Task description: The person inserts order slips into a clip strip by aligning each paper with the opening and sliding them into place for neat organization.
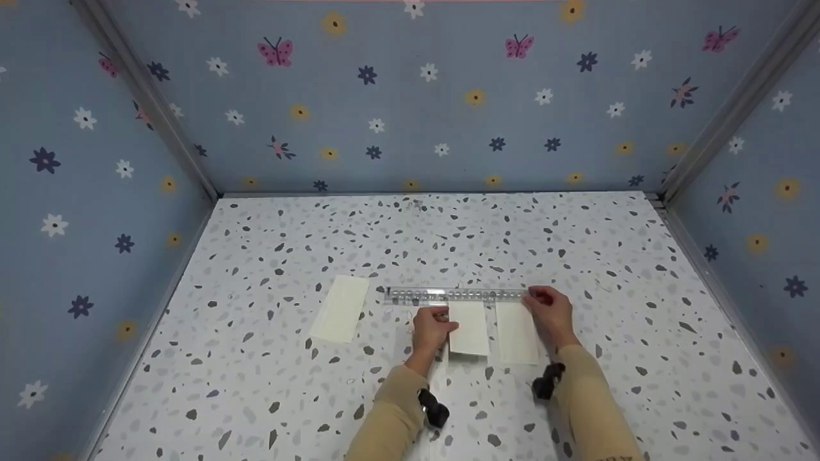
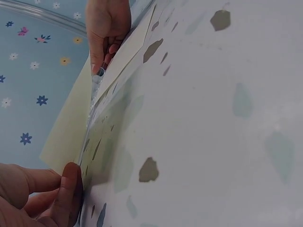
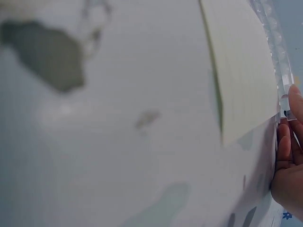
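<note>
A clear plastic ruler (image 1: 458, 295) lies crosswise, and my right hand (image 1: 552, 315) grips its right end between thumb and fingers. In the right wrist view the thumb lies on that ruler end (image 3: 284, 90). My left hand (image 1: 432, 331) pinches the left edge of a pale yellow sheet of paper (image 1: 469, 330). This sheet tilts up off the table in the left wrist view, its far edge along the ruler. A second pale sheet (image 1: 516, 336) lies under the ruler's right part, beside my right hand. The left fingertips are partly hidden by the paper.
A third pale sheet (image 1: 341, 310) lies apart to the left on the speckled white table (image 1: 269, 390). Flower-patterned blue walls (image 1: 410, 128) enclose the table at the back and both sides. Dark wrist cameras (image 1: 435, 410) are strapped over the tan sleeves (image 1: 394, 410).
</note>
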Available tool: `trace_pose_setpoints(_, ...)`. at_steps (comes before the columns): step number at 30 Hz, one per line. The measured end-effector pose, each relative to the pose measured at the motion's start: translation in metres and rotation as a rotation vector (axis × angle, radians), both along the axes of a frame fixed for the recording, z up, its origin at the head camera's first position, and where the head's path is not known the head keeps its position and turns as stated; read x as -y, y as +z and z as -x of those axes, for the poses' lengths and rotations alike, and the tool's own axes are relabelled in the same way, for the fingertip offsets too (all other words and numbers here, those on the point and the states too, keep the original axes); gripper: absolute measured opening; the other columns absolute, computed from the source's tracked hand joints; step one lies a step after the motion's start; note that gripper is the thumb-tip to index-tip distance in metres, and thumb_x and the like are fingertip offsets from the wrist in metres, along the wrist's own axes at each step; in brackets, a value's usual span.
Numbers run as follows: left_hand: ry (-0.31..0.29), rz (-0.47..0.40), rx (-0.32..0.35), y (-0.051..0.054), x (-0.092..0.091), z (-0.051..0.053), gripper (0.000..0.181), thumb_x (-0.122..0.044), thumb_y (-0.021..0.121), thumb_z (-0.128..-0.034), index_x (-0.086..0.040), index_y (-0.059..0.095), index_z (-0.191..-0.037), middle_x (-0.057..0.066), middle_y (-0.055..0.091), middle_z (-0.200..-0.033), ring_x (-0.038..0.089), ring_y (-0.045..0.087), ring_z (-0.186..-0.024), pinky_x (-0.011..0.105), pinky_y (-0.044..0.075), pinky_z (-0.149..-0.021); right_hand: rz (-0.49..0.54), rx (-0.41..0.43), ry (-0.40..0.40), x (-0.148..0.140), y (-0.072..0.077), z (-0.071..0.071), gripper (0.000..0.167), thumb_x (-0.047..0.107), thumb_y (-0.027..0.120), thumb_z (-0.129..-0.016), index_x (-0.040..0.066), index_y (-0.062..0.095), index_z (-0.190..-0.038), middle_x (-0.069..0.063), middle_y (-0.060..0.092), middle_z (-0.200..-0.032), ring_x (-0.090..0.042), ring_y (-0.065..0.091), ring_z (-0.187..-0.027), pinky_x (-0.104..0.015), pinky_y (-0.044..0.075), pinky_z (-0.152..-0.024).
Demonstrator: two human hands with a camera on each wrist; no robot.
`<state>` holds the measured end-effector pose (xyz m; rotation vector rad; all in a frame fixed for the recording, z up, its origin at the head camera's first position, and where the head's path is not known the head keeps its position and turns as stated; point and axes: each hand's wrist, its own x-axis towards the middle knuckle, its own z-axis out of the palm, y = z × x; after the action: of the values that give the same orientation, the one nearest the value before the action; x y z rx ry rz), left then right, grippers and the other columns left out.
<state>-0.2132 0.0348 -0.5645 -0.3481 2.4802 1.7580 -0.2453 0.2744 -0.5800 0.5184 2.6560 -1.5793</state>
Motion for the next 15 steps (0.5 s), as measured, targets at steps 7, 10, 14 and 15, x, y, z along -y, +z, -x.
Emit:
trace_pose_setpoints(7,-0.011,-0.001,-0.009,0.0015,-0.0036,-0.0003,0.032,-0.002,0.073,-0.0671,0.001,0.065,-0.098,0.007,0.065,-0.076,0.017,0.061,-0.071,0.028,0.048,-0.061,0.036,0.015,-0.020,-0.0002,0.0014,0.0003,0.034,0.022,0.061,-0.083,0.009,0.055,-0.114,-0.009,0.053,-0.107,-0.021,0.047,-0.093,-0.031,0.040,-0.079)
trace_pose_setpoints(10,-0.010,0.005,-0.016,0.0009,-0.0049,-0.0001,0.031,-0.001,0.073,-0.0668,0.002,0.065,-0.097,0.007,0.065,-0.075,0.017,0.061,-0.070,0.027,0.049,-0.061,0.041,0.030,-0.023,-0.0007,0.0016,0.0008,0.034,0.023,0.061,-0.083,0.010,0.054,-0.114,-0.008,0.052,-0.107,-0.020,0.047,-0.094,-0.031,0.040,-0.079)
trace_pose_setpoints(14,-0.009,0.004,-0.033,0.0003,-0.0061,-0.0004,0.032,0.000,0.073,-0.0659,0.003,0.065,-0.096,0.008,0.064,-0.075,0.017,0.061,-0.069,0.027,0.048,-0.060,0.037,0.033,-0.022,-0.0010,0.0009,0.0014,0.034,0.024,0.061,-0.083,0.010,0.054,-0.114,-0.007,0.052,-0.107,-0.021,0.048,-0.094,-0.031,0.040,-0.079)
trace_pose_setpoints(15,-0.010,0.001,-0.037,0.0003,-0.0064,-0.0004,0.032,0.000,0.073,-0.0657,0.004,0.065,-0.096,0.008,0.064,-0.075,0.017,0.061,-0.069,0.027,0.048,-0.060,0.038,0.028,-0.022,-0.0009,0.0006,0.0014,0.034,0.024,0.061,-0.083,0.010,0.055,-0.114,-0.008,0.053,-0.107,-0.021,0.048,-0.094,-0.031,0.040,-0.079)
